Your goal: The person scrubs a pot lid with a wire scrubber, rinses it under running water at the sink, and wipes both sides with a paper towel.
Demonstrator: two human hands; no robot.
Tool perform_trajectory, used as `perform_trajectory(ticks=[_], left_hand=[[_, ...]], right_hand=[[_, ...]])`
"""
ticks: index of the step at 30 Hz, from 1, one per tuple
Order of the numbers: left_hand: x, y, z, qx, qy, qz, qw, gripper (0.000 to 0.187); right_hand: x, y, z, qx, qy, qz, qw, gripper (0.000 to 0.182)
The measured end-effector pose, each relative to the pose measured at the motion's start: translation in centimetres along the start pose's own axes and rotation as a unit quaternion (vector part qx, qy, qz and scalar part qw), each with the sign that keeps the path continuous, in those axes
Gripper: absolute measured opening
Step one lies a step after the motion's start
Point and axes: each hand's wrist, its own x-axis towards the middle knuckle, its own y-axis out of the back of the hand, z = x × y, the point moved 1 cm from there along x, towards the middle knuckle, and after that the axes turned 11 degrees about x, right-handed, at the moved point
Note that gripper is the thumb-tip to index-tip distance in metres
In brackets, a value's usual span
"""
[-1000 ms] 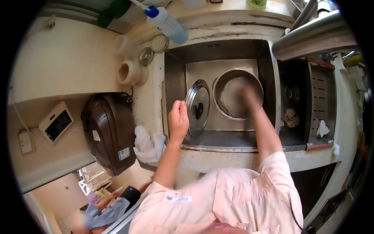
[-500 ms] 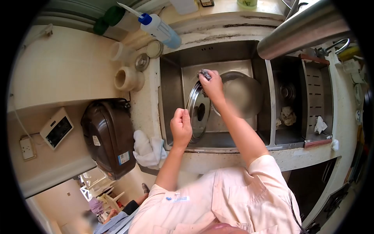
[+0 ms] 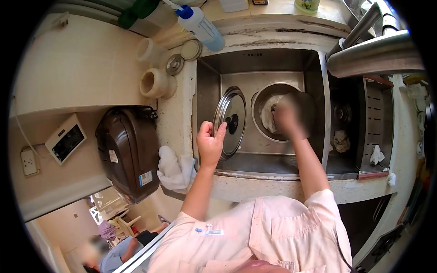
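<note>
My left hand (image 3: pixel 210 144) is closed on the near-left rim of a glass pot lid (image 3: pixel 236 107), with the thumb over the edge. The lid has a metal rim and a dark knob, and it is tilted up inside the sink basin (image 3: pixel 248 158). My right hand (image 3: pixel 290 120) reaches into a round metal pot (image 3: pixel 256 119) to the right of the lid. Motion and blur smear its fingers, so its grip and anything in it cannot be made out. Whitish, foamy-looking contents (image 3: pixel 267 113) show in the pot beside the fingers.
A blue-capped bottle (image 3: pixel 202 29), a jar (image 3: pixel 152 84) and round lids line the left counter. A white cloth (image 3: pixel 173 168) and a brown appliance (image 3: pixel 127 154) lie nearer. A metal pipe (image 3: pixel 375 57) overhangs the narrow right basin. Another person (image 3: pixel 116 255) is at lower left.
My right hand, which held a metal scourer against the lid's rim, has moved right and down into the pot. The lid stays in my left hand, turned more face-on. The view has shifted slightly.
</note>
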Motion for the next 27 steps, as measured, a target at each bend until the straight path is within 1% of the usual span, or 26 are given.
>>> perform_trajectory(ticks=[1, 4, 5, 6, 7, 8, 9, 11, 12, 15, 18, 21, 24, 27], left_hand=[[0.0, 0.0, 0.0, 0.001, 0.003, 0.002, 1.0, 0.033], [0.1, 0.0, 0.5, 0.004, 0.002, -0.001, 1.0, 0.032], [0.1, -0.1, 0.8, 0.004, 0.0, -0.004, 1.0, 0.032], [0.1, -0.2, 1.1, 0.0, 0.003, -0.01, 1.0, 0.032], [0.0, -0.4, 1.4, -0.004, 0.007, -0.016, 1.0, 0.031], [0.0, -0.5, 1.6, -0.008, 0.01, -0.022, 1.0, 0.031], [-0.1, -0.6, 1.5, -0.006, 0.009, -0.029, 1.0, 0.031], [-0.3, -0.7, 1.1, -0.003, 0.006, -0.042, 0.999, 0.031], [-0.4, -0.7, 1.2, 0.001, 0.002, -0.042, 0.999, 0.032], [-0.6, -0.5, 1.8, 0.01, 0.0, -0.04, 0.999, 0.033], [-0.7, -0.3, 1.9, 0.017, 0.006, -0.039, 0.999, 0.034], [-0.8, -0.2, 1.8, 0.017, 0.005, -0.038, 0.999, 0.034], [-1.1, -0.1, 1.9, 0.01, 0.011, -0.043, 0.999, 0.032], [-1.4, 0.3, 1.7, 0.013, 0.006, -0.055, 0.998, 0.027]], right_hand=[[-0.4, 0.7, -1.3, 0.024, 0.022, 0.038, 0.999, 0.04], [-4.1, 5.5, -11.8, -0.115, 0.049, 0.107, 0.986, 0.036], [-4.0, 5.6, -13.3, 0.017, 0.095, 0.08, 0.992, 0.034], [-4.0, 5.6, -14.8, 0.149, 0.138, 0.051, 0.978, 0.032], [-4.2, 5.4, -16.9, 0.352, 0.038, -0.047, 0.934, 0.031], [-4.7, 5.3, -18.4, 0.441, 0.023, -0.091, 0.892, 0.031], [-5.1, 5.3, -19.7, 0.437, 0.029, -0.114, 0.892, 0.028], [-5.3, 4.8, -20.8, 0.395, 0.032, -0.14, 0.907, 0.024], [-5.4, 4.5, -21.1, 0.401, 0.033, -0.14, 0.905, 0.019], [-5.3, 3.7, -20.4, 0.445, 0.024, -0.141, 0.884, 0.015], [-5.6, 3.5, -20.3, 0.509, -0.018, -0.138, 0.849, 0.014], [-5.9, 2.5, -19.5, 0.552, -0.102, -0.141, 0.815, 0.015], [-6.3, 2.4, -19.3, 0.583, -0.182, -0.164, 0.775, 0.017], [-6.5, 2.0, -18.9, 0.616, -0.226, -0.172, 0.735, 0.018]])
